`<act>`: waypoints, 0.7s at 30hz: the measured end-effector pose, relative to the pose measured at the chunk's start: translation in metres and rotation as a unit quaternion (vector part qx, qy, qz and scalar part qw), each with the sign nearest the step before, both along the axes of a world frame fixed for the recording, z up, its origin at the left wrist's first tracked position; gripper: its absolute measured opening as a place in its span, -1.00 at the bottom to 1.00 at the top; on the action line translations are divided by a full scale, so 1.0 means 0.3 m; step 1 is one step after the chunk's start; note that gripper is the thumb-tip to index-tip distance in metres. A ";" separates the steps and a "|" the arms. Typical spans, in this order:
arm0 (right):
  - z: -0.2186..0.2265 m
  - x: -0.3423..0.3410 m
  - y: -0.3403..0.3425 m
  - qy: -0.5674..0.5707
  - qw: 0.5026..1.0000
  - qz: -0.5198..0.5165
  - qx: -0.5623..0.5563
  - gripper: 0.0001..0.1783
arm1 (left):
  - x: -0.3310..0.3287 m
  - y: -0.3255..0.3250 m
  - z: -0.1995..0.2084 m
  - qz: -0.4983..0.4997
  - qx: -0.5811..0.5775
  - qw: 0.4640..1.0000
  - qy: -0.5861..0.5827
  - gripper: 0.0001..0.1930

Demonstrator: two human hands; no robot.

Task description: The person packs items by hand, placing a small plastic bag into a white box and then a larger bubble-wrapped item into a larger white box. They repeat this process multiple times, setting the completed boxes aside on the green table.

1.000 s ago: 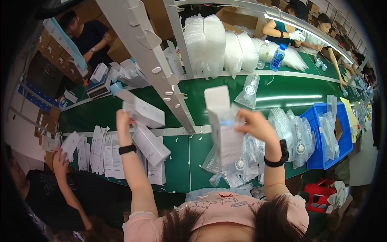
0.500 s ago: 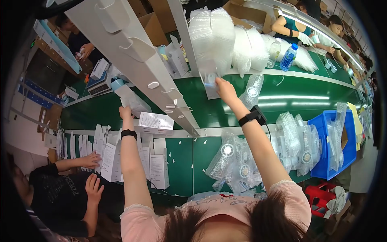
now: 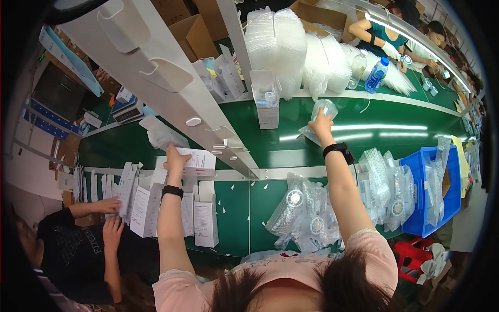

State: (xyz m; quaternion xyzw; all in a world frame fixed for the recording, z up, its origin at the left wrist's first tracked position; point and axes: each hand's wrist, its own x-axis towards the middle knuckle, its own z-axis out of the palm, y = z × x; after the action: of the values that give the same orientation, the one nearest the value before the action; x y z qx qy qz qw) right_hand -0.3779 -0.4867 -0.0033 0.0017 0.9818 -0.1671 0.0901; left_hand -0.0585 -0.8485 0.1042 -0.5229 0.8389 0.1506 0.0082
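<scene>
My left hand point(image 3: 175, 158) is at the near end of a white box point(image 3: 204, 162) lying on its side, thumb stretched out over it. Its fingers reach toward an open-flapped white box point(image 3: 162, 133), and they look spread rather than wrapped round anything. My right hand point(image 3: 321, 124) grips a bubble-wrapped packet point(image 3: 325, 107) on the green bench; what is inside is hard to make out. An open white box point(image 3: 268, 113) stands upright left of it, with something clear-wrapped inside.
Wrapped packets point(image 3: 304, 210) with round white parts lie before me, beside a blue bin point(image 3: 434, 192). Several white boxes point(image 3: 206, 218) stand near a co-worker's hands point(image 3: 112, 208). Bubble-wrap stacks point(image 3: 275, 47) and a blue bottle point(image 3: 376, 75) stand behind. A slanted white post point(image 3: 182, 99) crosses the bench.
My right hand has left the upright box, moved right and taken hold of the bubble-wrapped packet. My left hand has moved right and nearer, off the open-flapped box, which now sits lower.
</scene>
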 end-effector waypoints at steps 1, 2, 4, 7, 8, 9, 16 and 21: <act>0.020 0.019 -0.016 -0.014 1.000 0.005 -0.023 -0.14 | 0.023 0.000 0.021 -0.021 -0.042 0.999 0.023 -0.28; 0.041 0.039 -0.027 -0.028 0.998 0.008 -0.046 -0.14 | 0.045 0.003 0.045 -0.043 -0.084 0.995 0.046 -0.27; 0.079 0.070 -0.006 -0.042 0.997 0.006 -0.068 -0.14 | 0.077 0.044 0.120 -0.071 -0.123 0.987 0.069 -0.26; 0.126 0.053 0.086 -0.013 0.982 0.136 -0.133 -0.23 | 0.102 0.162 0.324 -0.103 -0.242 0.959 0.101 -0.19; 0.163 0.104 0.093 -0.016 0.982 0.140 -0.129 -0.23 | 0.153 0.199 0.378 -0.111 -0.271 0.952 0.092 -0.16; 0.239 0.193 0.094 0.009 0.970 0.191 -0.148 -0.30 | 0.201 0.250 0.428 -0.132 -0.281 0.942 0.130 -0.21; 0.547 0.869 0.140 0.021 0.910 0.369 -0.187 -0.32 | 0.487 0.584 0.632 -0.208 -0.219 0.895 0.328 -0.38; 0.333 1.160 0.023 -0.070 0.913 0.387 -0.106 -0.24 | 0.606 0.675 0.452 -0.291 -0.129 0.799 0.511 -0.47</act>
State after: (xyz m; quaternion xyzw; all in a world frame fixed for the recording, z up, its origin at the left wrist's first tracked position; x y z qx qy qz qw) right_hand -0.0301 -0.4799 0.0966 -0.3767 0.8732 -0.2219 0.2155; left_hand 0.1233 -0.6460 0.2397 -0.0979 0.8458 0.2768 -0.4455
